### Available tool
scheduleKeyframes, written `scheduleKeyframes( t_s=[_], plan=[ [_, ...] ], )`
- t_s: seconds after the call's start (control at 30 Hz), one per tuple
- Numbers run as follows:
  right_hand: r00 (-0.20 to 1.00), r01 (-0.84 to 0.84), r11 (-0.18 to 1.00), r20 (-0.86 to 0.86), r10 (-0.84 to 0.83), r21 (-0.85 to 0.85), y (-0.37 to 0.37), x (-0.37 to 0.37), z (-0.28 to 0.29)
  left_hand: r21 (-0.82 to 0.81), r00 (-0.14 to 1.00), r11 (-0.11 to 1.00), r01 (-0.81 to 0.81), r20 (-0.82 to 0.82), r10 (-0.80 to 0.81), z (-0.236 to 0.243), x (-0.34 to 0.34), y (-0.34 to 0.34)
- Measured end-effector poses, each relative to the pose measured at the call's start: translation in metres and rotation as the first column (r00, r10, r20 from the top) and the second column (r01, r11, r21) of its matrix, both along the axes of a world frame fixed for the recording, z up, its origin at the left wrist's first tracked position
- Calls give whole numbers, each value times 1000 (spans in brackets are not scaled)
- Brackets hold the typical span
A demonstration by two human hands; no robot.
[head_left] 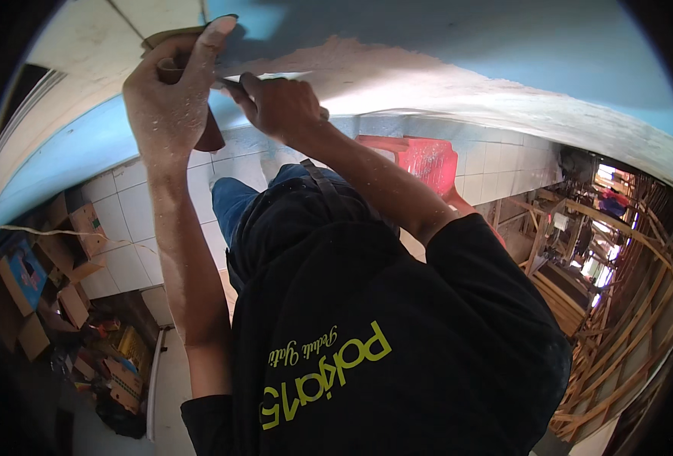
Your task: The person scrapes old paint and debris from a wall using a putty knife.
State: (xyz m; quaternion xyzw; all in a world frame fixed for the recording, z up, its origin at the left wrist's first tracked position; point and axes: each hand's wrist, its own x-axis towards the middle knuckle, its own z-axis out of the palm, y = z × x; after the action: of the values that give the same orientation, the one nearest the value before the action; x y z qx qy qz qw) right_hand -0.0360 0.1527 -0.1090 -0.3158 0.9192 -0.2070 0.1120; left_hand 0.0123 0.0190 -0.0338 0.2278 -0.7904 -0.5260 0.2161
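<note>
My left hand (171, 106) is raised at the wall, its fingers closed on a curled brown sheet that looks like sandpaper (213, 135). Part of the sheet shows above the thumb and part hangs below the palm. Just to the right, my right hand (285, 110) is wrapped around a slim tool (324, 114), mostly hidden in the fist. A thin end of it points toward my left hand; its exact kind is unclear. Both hands are close to the blue wall (458, 38), which has a broad whitish patch (367, 76). Pale dust covers my left hand.
A red plastic chair (433, 163) stands by the wall to my right. White tiles (120, 220) run along the floor. Cardboard boxes (85, 232) and clutter are piled at the left, near a thin cord (55, 230). Wooden poles and planks (617, 342) fill the right side.
</note>
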Motion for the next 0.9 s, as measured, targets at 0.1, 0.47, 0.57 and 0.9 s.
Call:
scheduleKeyframes(
  t_s=[0.1,0.47,0.57,0.9],
  plan=[
    [997,-78,996,3,78,-43,8,8,-40,42,999,998,44,-7,-44,3,-4,3],
    [909,409,723,314,-273,-556,31,4,-57,-86,1000,996,1,-16,-2,-11,-1,-3],
    [921,386,707,290,-260,-592,32,2,-63,-77,1000,997,15,-18,-16,-9,-2,-3],
    [937,317,765,61,-344,-561,33,1,-60,-60,1000,998,20,11,-20,-7,0,-2]
  ],
)
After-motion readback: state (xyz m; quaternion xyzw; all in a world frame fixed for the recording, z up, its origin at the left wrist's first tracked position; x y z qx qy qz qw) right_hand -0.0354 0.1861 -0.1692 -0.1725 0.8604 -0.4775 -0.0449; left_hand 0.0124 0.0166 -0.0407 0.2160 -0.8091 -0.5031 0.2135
